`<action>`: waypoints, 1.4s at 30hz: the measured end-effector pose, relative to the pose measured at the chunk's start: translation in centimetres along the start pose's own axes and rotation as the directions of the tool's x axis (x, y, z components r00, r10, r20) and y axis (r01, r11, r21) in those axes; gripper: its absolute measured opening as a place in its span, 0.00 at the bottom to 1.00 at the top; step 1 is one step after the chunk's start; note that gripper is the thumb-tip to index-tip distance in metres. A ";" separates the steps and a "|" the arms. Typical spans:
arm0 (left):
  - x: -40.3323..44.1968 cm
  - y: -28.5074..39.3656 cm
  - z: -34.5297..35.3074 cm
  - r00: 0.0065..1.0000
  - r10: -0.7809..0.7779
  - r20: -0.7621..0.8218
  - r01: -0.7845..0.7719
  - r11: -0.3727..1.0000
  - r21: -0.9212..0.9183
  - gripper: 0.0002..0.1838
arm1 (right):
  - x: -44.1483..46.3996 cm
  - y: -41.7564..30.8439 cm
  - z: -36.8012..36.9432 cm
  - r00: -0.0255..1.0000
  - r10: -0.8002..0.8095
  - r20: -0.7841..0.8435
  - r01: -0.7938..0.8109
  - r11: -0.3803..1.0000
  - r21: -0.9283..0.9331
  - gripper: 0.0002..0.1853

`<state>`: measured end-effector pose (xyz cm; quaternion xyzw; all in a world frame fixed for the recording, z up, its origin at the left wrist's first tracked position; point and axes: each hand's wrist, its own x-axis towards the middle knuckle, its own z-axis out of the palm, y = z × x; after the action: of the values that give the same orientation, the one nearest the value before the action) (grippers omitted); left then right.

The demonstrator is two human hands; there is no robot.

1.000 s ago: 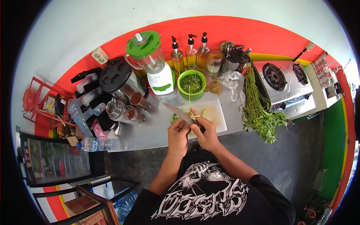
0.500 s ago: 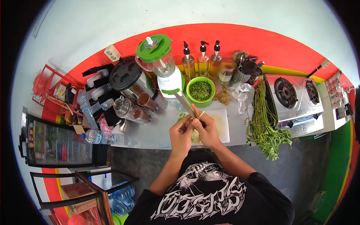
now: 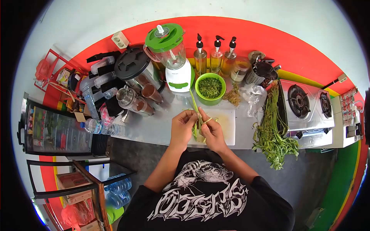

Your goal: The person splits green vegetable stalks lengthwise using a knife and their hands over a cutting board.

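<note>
Thin green stems [image 3: 194, 103] stand up between my two hands, tips pointing toward the blender. My left hand [image 3: 183, 130] is closed, its thumb and fingers pinching them from the left. Close against it, my right hand [image 3: 212, 133] is also closed around the stems, and a pale green piece [image 3: 208, 120] pokes out past its fingers. No knife blade can be made out clearly now; the fingers may hide it. Beneath the hands lies a white cutting board [image 3: 229, 127] with a few green bits. Just beyond it is a green bowl [image 3: 208, 101] of chopped greens.
Behind the bowl stand a green-lidded blender [image 3: 179, 77] and several pump bottles [image 3: 200, 59]. A bundle of leafy stems [image 3: 271, 131] lies right of the board, beside a gas stove [image 3: 308, 111]. Steel cups [image 3: 125, 98] and a water bottle [image 3: 94, 126] sit left.
A knife blade showed between my hands earlier; it no longer shows clearly. The stems now point more upright. The view has shifted slightly.
</note>
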<state>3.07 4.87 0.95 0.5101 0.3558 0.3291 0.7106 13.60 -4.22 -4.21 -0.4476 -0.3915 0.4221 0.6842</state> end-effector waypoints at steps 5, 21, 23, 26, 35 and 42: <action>-0.3 0.0 -1.0 0.993 -0.051 0.110 0.055 0.998 -0.037 0.07 | -0.2 0.2 0.1 0.993 -0.112 0.037 0.115 0.987 -0.115 0.31; -1.3 -1.2 -0.7 0.985 -0.060 0.159 0.070 0.996 -0.058 0.09 | -3.0 0.1 -0.7 0.995 -0.101 0.009 0.101 0.973 -0.205 0.29; -1.4 -1.4 -0.8 0.979 -0.065 0.192 0.081 0.994 -0.078 0.09 | -3.3 0.1 -0.6 0.993 -0.122 -0.008 0.118 0.975 -0.188 0.29; -1.6 -1.3 -0.7 0.969 -0.089 0.232 0.120 0.985 -0.126 0.10 | -3.9 0.3 -0.7 0.993 -0.117 -0.014 0.112 0.976 -0.188 0.30; -2.5 -2.0 -0.3 0.953 -0.142 0.268 0.182 0.975 -0.130 0.11 | -4.4 0.3 -0.6 0.986 -0.162 -0.031 0.151 0.963 -0.221 0.31; -2.6 -1.6 -0.4 0.969 -0.128 0.211 0.166 0.972 -0.169 0.10 | -4.9 0.1 -0.3 0.997 -0.052 -0.050 0.044 0.988 -0.149 0.28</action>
<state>1.51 2.44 -0.26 0.4442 0.2878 0.2543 0.8094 12.23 -8.87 -5.13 -0.4987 -0.4138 0.3630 0.6696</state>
